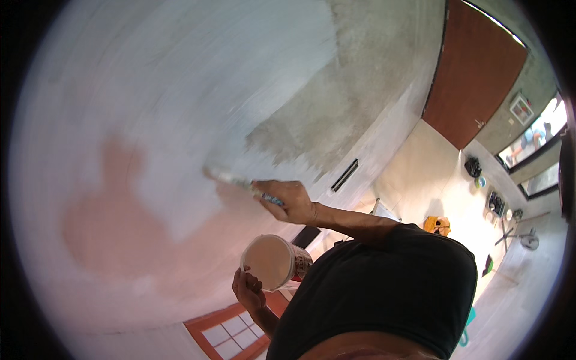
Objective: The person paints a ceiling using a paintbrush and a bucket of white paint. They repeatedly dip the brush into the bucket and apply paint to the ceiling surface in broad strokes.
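My right hand [285,201] grips a paintbrush [228,179], its pale bristles at the wall [300,72], where light paint covers much of a grey, rougher surface. The boundary between paint and bare grey is ragged, above and right of the brush. My left hand [252,291] holds a white bucket [298,264] by its rim, below the brush; pale paint [267,262] shows inside. A shadow of my body falls on the painted wall at the left.
Brown door [474,66], windows [534,129], framed picture [521,108], dark recessed strip [345,175], pale tiled floor [408,174] with black bag [472,167], yellow bag [437,225], several small containers [495,204], a standing fan [528,239]. An orange-framed window or door [231,339] shows below.
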Tool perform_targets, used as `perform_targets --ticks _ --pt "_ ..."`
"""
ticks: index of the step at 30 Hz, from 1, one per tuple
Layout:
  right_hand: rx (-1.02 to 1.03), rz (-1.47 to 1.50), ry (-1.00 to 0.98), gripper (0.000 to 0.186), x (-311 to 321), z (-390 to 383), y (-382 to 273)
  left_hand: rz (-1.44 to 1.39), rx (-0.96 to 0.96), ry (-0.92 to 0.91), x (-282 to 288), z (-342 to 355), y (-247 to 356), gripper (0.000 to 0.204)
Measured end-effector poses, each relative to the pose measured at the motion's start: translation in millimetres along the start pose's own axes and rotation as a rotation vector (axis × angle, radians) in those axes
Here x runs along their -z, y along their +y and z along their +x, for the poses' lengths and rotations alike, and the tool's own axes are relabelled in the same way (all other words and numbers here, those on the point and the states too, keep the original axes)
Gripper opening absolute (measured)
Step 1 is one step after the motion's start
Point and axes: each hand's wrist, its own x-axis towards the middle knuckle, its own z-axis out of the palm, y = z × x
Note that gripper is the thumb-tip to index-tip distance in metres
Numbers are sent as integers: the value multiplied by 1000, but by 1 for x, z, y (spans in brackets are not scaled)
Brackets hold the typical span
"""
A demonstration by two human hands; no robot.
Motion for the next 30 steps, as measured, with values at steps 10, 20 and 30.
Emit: perform_targets --ticks 10,20,30 --pt "-171 -150 372 19 169 67 104 4 -57 -2 -11 -2 6 18" --pt "-152 -569 714 25 210 85 149 -62 -40 -95 -4 4 2 18" --pt "-16 -79 54 32 5 -12 4 -31 -47 -67 -12 -3 13 19"
